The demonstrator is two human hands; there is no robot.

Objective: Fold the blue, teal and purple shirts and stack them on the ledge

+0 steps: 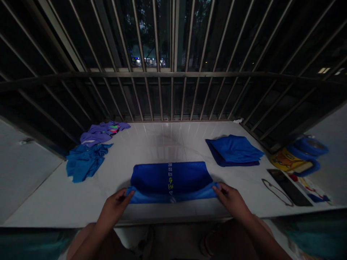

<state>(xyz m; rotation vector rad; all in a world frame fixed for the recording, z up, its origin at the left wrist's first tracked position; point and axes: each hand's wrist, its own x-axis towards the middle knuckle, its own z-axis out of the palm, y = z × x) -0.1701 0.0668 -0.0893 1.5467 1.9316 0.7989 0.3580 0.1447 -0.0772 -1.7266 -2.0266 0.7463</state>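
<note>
A blue cloth [151, 177] with a line of white and yellow print down its middle lies on the white tiled ledge in front of me. Its near edge is raised a little and shows a lighter blue. My left hand [115, 204] pinches the near left corner between thumb and fingers. At the near right corner, my right hand [230, 198] pinches the cloth the same way. The edge sags slightly between the two hands.
On the right are folded blue cloths [235, 150], a blue and yellow cup [295, 159], a dark phone-like slab [288, 187] and a beaded string [276, 193]. Crumpled teal cloth [86, 160] and purple cloth [99, 133] lie left. Metal bars [173, 74] close off the back.
</note>
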